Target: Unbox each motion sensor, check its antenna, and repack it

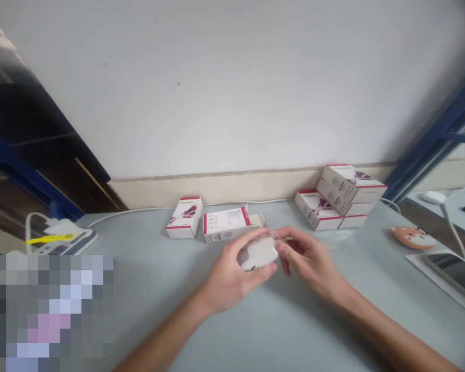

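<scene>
The white item (259,254) is held above the table (147,289), between the hands, its long axis running roughly left to right with the right end tipped slightly away from the person. That end points straight at the fingertips of the right hand (309,257). The left hand (232,271) is the one wrapped around it, half curled, thumb along the near side and fingers over the far side. The right hand's fingers are bent in at the item's right end; whether they grip it or only touch it, I cannot tell. Just beyond lies the open box (228,219), with a single box (185,217) to its left and stacked boxes (352,194) farther right.
</scene>
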The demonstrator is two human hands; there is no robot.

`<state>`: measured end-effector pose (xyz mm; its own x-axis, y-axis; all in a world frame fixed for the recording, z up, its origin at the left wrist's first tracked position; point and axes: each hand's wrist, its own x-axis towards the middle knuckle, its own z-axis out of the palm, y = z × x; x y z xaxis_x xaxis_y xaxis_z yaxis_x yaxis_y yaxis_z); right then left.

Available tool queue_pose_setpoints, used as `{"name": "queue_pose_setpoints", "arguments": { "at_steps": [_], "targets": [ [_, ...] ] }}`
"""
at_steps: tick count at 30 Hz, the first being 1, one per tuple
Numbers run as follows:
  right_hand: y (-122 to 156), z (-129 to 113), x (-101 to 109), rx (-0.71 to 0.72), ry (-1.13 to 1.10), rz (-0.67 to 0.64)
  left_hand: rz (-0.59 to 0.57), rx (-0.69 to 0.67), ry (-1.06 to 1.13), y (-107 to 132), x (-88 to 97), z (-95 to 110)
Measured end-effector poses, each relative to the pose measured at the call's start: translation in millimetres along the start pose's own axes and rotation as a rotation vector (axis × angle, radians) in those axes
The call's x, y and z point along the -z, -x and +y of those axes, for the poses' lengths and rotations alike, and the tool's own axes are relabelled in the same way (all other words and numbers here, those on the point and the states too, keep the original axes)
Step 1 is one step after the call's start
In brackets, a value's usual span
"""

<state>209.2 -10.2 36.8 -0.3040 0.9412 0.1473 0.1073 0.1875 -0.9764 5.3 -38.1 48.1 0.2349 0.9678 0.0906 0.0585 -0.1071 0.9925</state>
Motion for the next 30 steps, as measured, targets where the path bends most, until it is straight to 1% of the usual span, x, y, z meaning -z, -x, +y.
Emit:
{"name": "queue_pose_setpoints", "arguments": {
  "at_steps": [3,7,9,11,13,16,19,22,24,26,28,30],
  "targets": [
    [0.0,1.6,-4.5,0.091,0.034,0.083,-0.062,0.097,0.1,0.6,-1.6,4.6],
    [0.2,2.8,-1.6,0.235,0.145,0.099,-0.114,0.334,0.201,1.9,-0.1,8.7],
    [0.8,2.0,2.2,0.282,0.239,0.059,-0.148,0.453,0.255,2.0,3.8,10.0],
    [1.9,0.1,5.2,0.305,0.308,-0.018,-0.201,0.525,0.324,1.6,8.9,11.2],
    [3.1,-1.8,6.2,0.297,0.318,-0.094,-0.266,0.545,0.389,0.5,14.1,12.0],
    [4.6,-1.9,4.7,0.293,0.324,-0.16,-0.364,0.581,0.442,-2.5,20.5,10.5],
    [6.1,0.4,4.5,0.394,0.447,-0.193,-0.411,0.648,0.494,-6.6,25.3,5.6],
    [8.2,-0.3,7.4,0.543,0.65,-0.24,-0.428,0.729,0.558,-9.6,28.0,2.3],
    [9.3,-2.6,8.7,0.608,0.801,-0.249,-0.407,0.746,0.603,-9.6,27.6,2.6],
    [9.5,-4.4,7.4,0.675,0.955,-0.235,-0.339,0.717,0.64,-8.3,24.9,3.0],
    [9.1,-4.6,3.4,0.745,1.106,-0.228,-0.238,0.68,0.668,-6.7,20.4,1.2],
    [8.6,-3.2,-2.0,0.786,1.214,-0.203,-0.181,0.691,0.719,-6.1,15.0,-2.7]
  ]
}}
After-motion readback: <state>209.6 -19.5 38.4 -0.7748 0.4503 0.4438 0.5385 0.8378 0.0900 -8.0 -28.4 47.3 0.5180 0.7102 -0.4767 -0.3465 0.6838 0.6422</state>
